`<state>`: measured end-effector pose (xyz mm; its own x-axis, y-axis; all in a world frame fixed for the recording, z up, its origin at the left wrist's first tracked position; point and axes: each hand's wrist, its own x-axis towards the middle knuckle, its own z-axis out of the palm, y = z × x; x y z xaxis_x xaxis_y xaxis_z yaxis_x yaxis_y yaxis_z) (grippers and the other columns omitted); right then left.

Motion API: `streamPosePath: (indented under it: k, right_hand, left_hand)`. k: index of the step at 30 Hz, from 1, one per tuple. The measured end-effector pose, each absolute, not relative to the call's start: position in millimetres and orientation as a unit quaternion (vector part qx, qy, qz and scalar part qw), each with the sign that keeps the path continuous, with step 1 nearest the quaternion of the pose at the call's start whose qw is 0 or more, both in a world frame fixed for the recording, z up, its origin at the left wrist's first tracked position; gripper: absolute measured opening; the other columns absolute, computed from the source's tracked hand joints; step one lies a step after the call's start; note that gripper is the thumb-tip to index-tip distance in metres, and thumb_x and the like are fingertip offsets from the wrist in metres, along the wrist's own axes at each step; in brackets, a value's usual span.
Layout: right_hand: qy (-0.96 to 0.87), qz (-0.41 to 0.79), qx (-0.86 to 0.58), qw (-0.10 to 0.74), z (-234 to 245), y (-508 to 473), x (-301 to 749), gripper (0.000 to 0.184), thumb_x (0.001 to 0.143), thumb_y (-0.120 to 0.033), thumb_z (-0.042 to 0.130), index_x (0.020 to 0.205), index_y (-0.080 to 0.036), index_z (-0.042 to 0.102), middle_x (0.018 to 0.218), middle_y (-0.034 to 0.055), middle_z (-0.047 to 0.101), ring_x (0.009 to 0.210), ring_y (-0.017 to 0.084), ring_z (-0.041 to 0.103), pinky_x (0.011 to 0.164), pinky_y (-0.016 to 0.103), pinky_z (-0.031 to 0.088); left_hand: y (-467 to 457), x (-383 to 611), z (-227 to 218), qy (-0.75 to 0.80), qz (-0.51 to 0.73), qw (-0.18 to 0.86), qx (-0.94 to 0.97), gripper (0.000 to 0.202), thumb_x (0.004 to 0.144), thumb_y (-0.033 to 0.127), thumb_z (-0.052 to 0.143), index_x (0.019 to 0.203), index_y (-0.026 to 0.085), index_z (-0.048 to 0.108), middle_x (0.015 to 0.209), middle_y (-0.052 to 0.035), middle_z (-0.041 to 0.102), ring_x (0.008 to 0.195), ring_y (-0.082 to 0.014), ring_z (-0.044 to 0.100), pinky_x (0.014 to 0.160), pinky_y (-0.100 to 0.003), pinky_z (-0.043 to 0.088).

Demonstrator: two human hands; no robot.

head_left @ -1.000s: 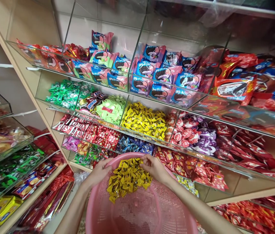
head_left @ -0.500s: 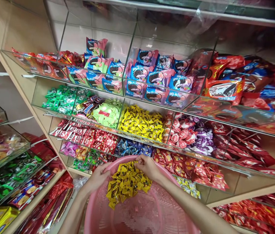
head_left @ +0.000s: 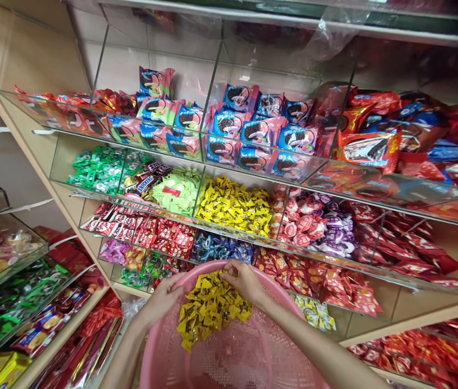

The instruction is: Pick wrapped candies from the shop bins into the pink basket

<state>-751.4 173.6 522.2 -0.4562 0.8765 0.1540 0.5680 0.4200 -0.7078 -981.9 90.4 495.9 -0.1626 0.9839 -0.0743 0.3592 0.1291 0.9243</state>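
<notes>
A pink mesh plastic basket (head_left: 153,335) is in front of me, with a heap of small yellow-wrapped candies (head_left: 208,310) against its far left inner wall. My left hand (head_left: 167,292) is closed on the basket's left rim. Over the far rim, at the upper right edge of the heap, is my right hand (head_left: 245,281). Its fingers are curled and pressed together, touching or very near the candies. What is between those fingertips is hidden.
Beyond the basket, a shelf compartment holds more yellow candies (head_left: 234,208). Green-wrapped candies (head_left: 178,189) and red-and-white ones (head_left: 304,221) flank it. Packaged cookies (head_left: 261,129) fill a tier above, behind a clear front panel (head_left: 318,165). Another shelf (head_left: 66,281) stands at the left.
The view has shifted very slightly. My right hand's fingers have moved a little at the edge of the candy heap. My left hand stays on the rim.
</notes>
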Motion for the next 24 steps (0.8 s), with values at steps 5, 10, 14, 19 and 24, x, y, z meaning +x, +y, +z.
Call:
streamPosePath:
  k: [5,10,14,19,24]
  right_hand:
    - [-0.799,0.296,-0.449,0.267,521.0,173.5,-752.0,0.004,0.074,-0.022,0.057,0.074,-0.018,0.056,0.06,-0.0042,0.052,0.055,0.011,0.044,0.049,0.021,0.028]
    - [-0.796,0.286,-0.461,0.268,520.0,173.2,-750.9,0.004,0.075,-0.022,0.057,0.075,-0.018,0.056,0.06,-0.0041,0.053,0.055,0.011,0.045,0.05,0.021,0.028]
    - [-0.803,0.266,-0.459,0.271,516.5,174.7,-748.0,0.008,0.076,-0.027,0.058,0.076,-0.018,0.057,0.06,-0.0039,0.053,0.053,0.011,0.045,0.049,0.021,0.028]
    - [-0.813,0.228,-0.458,0.277,515.8,175.2,-746.6,0.007,0.075,-0.026,0.06,0.076,-0.019,0.057,0.062,-0.0036,0.051,0.056,0.012,0.045,0.051,0.022,0.029]
    - [-0.814,0.222,-0.464,0.27,518.8,173.2,-746.4,0.007,0.075,-0.025,0.06,0.075,-0.019,0.056,0.062,-0.0037,0.049,0.056,0.012,0.045,0.052,0.022,0.029]
  left_hand:
    - [90.9,-982.0,495.3,0.642,0.397,0.387,0.529,0.047,0.067,0.023,0.052,0.112,0.017,0.061,0.115,-0.0039,0.062,0.111,-0.0218,0.052,0.1,-0.034,0.036]
    - [90.6,-979.4,500.6,0.64,0.386,0.393,0.535,0.048,0.068,0.021,0.047,0.114,0.015,0.06,0.117,-0.003,0.061,0.111,-0.0201,0.053,0.099,-0.03,0.036]
    - [89.9,-978.9,502.5,0.638,0.39,0.393,0.535,0.048,0.068,0.02,0.047,0.114,0.015,0.06,0.116,-0.0019,0.061,0.11,-0.0197,0.053,0.099,-0.029,0.037]
    - [89.8,-980.2,502.2,0.628,0.394,0.395,0.543,0.047,0.068,0.02,0.047,0.113,0.017,0.061,0.116,-0.0013,0.062,0.11,-0.0193,0.054,0.098,-0.028,0.037]
    - [90.3,-980.3,499.5,0.631,0.395,0.395,0.538,0.048,0.069,0.022,0.048,0.115,0.017,0.06,0.119,-0.0021,0.06,0.112,-0.0199,0.052,0.1,-0.03,0.036]
